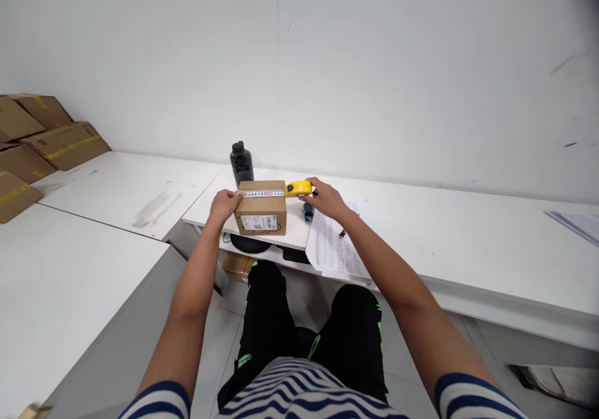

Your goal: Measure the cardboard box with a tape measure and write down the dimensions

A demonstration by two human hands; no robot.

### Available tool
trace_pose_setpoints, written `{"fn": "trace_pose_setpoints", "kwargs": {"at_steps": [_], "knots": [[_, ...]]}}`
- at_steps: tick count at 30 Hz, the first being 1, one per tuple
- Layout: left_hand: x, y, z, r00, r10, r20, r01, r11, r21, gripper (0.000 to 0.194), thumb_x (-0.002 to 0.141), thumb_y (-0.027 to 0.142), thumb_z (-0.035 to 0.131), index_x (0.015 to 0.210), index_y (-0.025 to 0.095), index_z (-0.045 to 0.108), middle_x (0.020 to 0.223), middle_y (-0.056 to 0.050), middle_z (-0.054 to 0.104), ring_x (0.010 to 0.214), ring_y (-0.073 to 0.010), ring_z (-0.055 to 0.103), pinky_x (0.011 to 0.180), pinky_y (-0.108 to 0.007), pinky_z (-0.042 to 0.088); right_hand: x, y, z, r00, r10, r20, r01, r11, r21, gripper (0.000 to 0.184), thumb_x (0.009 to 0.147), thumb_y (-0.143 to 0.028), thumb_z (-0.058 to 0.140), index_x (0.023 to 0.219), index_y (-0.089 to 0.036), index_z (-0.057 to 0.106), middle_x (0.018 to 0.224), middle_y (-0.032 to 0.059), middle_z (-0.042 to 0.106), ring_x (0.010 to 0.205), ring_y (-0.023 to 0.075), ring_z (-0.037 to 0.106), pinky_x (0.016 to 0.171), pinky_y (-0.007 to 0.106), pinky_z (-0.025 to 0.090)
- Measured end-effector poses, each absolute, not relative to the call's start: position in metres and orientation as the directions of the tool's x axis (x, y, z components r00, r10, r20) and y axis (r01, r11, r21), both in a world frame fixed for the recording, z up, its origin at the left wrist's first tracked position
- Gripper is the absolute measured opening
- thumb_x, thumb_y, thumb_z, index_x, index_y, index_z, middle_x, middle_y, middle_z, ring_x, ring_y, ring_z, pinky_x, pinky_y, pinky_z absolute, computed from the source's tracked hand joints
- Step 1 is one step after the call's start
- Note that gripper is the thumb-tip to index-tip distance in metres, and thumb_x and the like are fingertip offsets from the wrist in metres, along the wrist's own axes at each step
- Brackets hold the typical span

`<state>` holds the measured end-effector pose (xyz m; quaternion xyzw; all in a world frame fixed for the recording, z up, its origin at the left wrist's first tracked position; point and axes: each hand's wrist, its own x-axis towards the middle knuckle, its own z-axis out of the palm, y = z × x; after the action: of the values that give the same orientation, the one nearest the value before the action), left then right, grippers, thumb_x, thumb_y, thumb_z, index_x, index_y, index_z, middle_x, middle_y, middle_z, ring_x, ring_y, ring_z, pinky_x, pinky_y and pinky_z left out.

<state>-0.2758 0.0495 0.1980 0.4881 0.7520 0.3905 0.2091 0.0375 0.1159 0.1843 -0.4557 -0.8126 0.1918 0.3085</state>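
Note:
A small brown cardboard box (pixel 261 211) with a white label stands on the white table (pixel 444 219) in front of me. A measuring tape blade (pixel 264 193) lies stretched across its top edge. My left hand (pixel 224 203) pinches the tape's end at the box's left corner. My right hand (pixel 322 199) grips the yellow tape measure case (pixel 298 188) just past the box's right corner.
A black bottle (pixel 241 163) stands right behind the box. A printed paper sheet (pixel 337 247) with a pen lies to the right, a small dark object beside it. Cardboard boxes (pixel 37 141) are stacked at far left. More papers (pixel 575 222) lie far right.

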Motion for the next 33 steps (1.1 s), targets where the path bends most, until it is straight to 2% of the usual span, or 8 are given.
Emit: {"fn": "trace_pose_setpoints", "kwargs": {"at_steps": [3,6,10,14,18,20,25,33], "knots": [[-0.286,0.045,0.206,-0.365,0.928,0.078,0.535,0.14,0.833,0.035,0.073,0.047,0.071,0.062,0.018,0.055,0.067,-0.002,0.06,0.073,-0.0189,0.058,0.068,-0.031,0.039,0.041,0.099,0.191,-0.4,0.822,0.405,0.655,0.566,-0.502,0.037,0.084,-0.036,0.061,0.12,-0.025,0.057,0.127,0.0058,0.065,0.084,0.0224,0.065,0.073,0.035,0.046],[-0.292,0.044,0.232,-0.302,0.951,0.067,0.352,0.045,0.935,0.033,0.074,0.043,0.075,0.075,0.015,0.059,0.077,-0.003,0.065,0.078,-0.0172,0.061,0.077,-0.032,0.044,0.039,0.068,0.19,-0.414,0.781,0.467,0.648,0.613,-0.451,0.043,0.082,-0.038,0.063,0.123,-0.024,0.056,0.134,0.0092,0.062,0.086,0.024,0.066,0.069,0.034,0.046],[-0.274,0.07,0.269,-0.18,0.971,0.158,0.326,-0.092,0.941,0.019,0.087,0.03,0.066,0.088,0.011,0.06,0.079,-0.002,0.064,0.077,-0.0114,0.06,0.088,-0.034,0.046,0.005,0.01,0.178,-0.413,0.809,0.419,0.69,0.578,-0.436,0.051,0.076,-0.047,0.07,0.12,-0.023,0.059,0.113,0.0111,0.071,0.08,0.0266,0.067,0.066,0.034,0.047],[-0.238,0.118,0.271,-0.083,0.992,0.097,0.411,-0.054,0.91,0.007,0.087,0.018,0.059,0.084,0.014,0.064,0.079,-0.004,0.065,0.073,-0.0126,0.059,0.082,-0.032,0.05,-0.053,-0.029,0.171,-0.322,0.845,0.428,0.738,0.507,-0.445,0.067,0.087,-0.058,0.055,0.137,-0.015,0.049,0.11,0.0136,0.073,0.087,0.027,0.069,0.076,0.034,0.049],[-0.223,0.148,0.245,-0.076,0.983,0.167,0.798,-0.041,0.601,0.019,0.092,0.027,0.05,0.094,0.016,0.066,0.1,-0.01,0.072,0.09,-0.0207,0.065,0.087,-0.033,0.049,-0.088,-0.027,0.184,-0.338,0.853,0.397,0.785,0.489,-0.381,0.07,0.091,-0.057,0.051,0.148,-0.016,0.04,0.104,0.012,0.075,0.086,0.0253,0.07,0.076,0.033,0.049],[-0.225,0.153,0.233,-0.034,0.982,0.184,0.892,-0.053,0.449,0.024,0.094,0.031,0.048,0.094,0.017,0.067,0.109,-0.012,0.072,0.1,-0.0242,0.065,0.091,-0.035,0.047,-0.092,-0.021,0.192,-0.359,0.856,0.372,0.795,0.489,-0.358,0.069,0.093,-0.06,0.048,0.147,-0.018,0.042,0.103,0.0115,0.075,0.083,0.0255,0.071,0.073,0.033,0.049],[-0.23,0.15,0.218,0.007,0.986,0.167,0.932,-0.067,0.356,0.034,0.096,0.041,0.041,0.09,0.017,0.066,0.115,-0.017,0.071,0.106,-0.0298,0.063,0.092,-0.039,0.045,-0.089,-0.014,0.201,-0.377,0.874,0.305,0.809,0.471,-0.35,0.076,0.091,-0.072,0.039,0.146,-0.019,0.042,0.097,0.0115,0.076,0.08,0.0273,0.072,0.068,0.034,0.05],[-0.225,0.148,0.217,0.017,0.988,0.154,0.965,-0.057,0.257,0.038,0.097,0.044,0.035,0.091,0.022,0.065,0.105,-0.014,0.073,0.098,-0.03,0.065,0.081,-0.037,0.045,-0.09,-0.012,0.195,-0.377,0.883,0.28,0.804,0.462,-0.373,0.076,0.09,-0.072,0.044,0.146,-0.02,0.042,0.101,0.0126,0.076,0.083,0.0284,0.073,0.07,0.036,0.051]]}}
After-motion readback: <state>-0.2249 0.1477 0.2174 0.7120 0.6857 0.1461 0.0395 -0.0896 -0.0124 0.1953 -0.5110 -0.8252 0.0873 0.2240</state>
